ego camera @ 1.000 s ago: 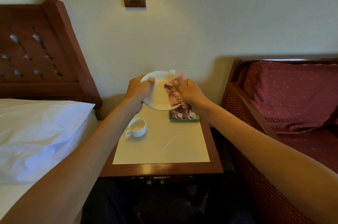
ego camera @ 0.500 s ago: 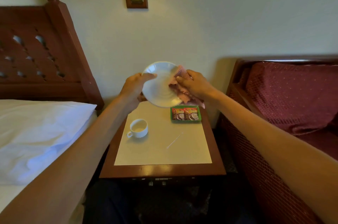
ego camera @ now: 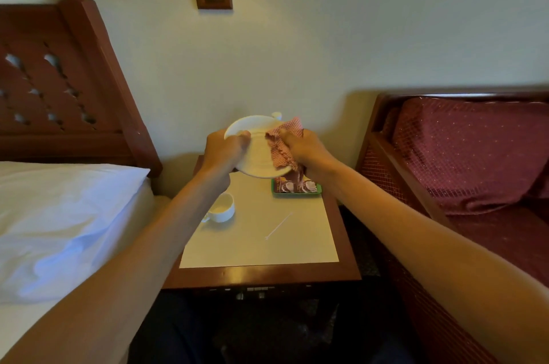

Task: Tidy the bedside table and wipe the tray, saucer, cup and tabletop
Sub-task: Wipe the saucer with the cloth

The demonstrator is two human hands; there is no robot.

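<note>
Saucer held tilted in the air above the tabletop, its rim pinched by the left hand with the thumb over the edge. Just right of those fingers, the right hand bunches a pink cloth against the glaze. It looks like light, stiff china — breakable, probably slick — so the rim seems the safest hold. Cup sits below the left fingers.

No word, number or brand can be read anywhere: the only printing is on the brown sachets in the green tray, just beneath the fingers of the right hand, its lettering too blurred and partly hidden to make out.
</note>
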